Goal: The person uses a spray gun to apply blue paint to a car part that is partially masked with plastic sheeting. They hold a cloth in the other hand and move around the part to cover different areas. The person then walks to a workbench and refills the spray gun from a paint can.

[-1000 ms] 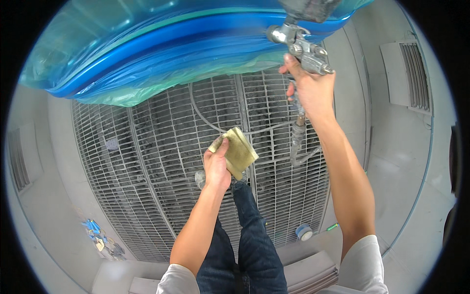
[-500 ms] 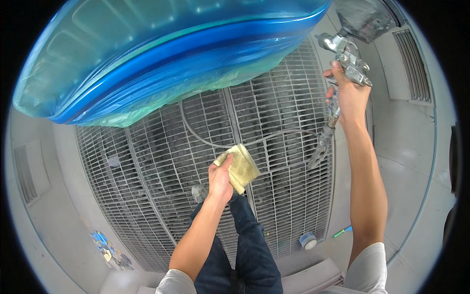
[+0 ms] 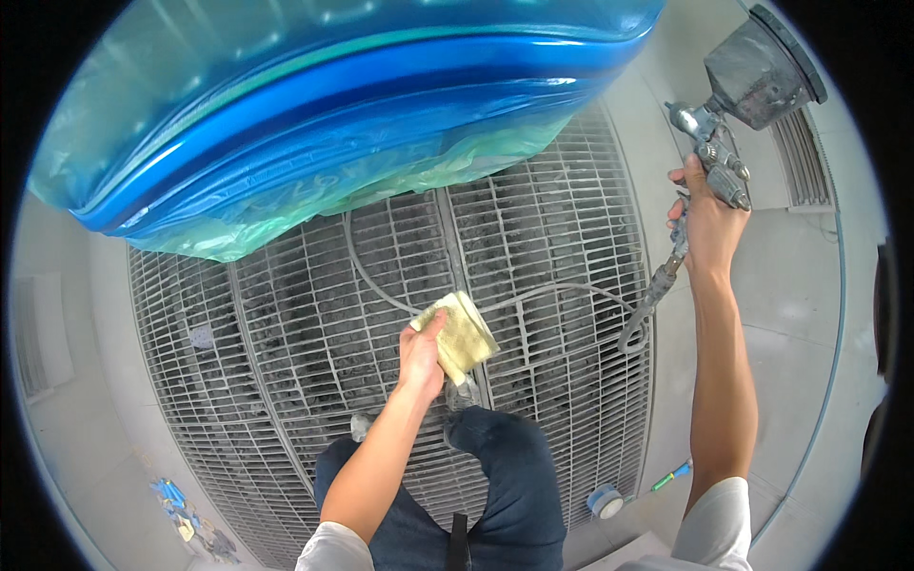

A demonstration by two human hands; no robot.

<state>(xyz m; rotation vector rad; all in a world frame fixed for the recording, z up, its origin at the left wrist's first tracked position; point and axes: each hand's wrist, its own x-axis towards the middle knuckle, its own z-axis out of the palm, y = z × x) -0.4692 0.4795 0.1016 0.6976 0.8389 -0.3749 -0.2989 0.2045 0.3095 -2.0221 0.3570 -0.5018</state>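
Note:
In front of my body, my left hand [image 3: 422,359] grips a folded yellow cloth [image 3: 464,340], thumb on top. Out to the right, my right hand [image 3: 712,219] is wrapped round the handle of a metal spray gun [image 3: 721,162]. A dark, stained paint cup [image 3: 759,71] sits on top of the gun. From the handle's lower end an air hose [image 3: 609,296] loops down and runs across behind the cloth. Ahead of me is a glossy blue curved panel [image 3: 381,86], edged with greenish plastic film [image 3: 252,228]. The gun and cloth are both apart from the panel.
Underfoot lies a metal floor grating [image 3: 562,228]. A blue and white roll [image 3: 605,501] and a green and blue stick-like item [image 3: 671,477] are at the lower right. Wall vents [image 3: 803,157] flank the area. Blue scraps [image 3: 173,495] lie at the lower left.
My right hand has shifted right and slightly down with the spray gun, bringing its whole cup into view. The cloth has dropped slightly in view. My legs have changed position, one knee now bent outward.

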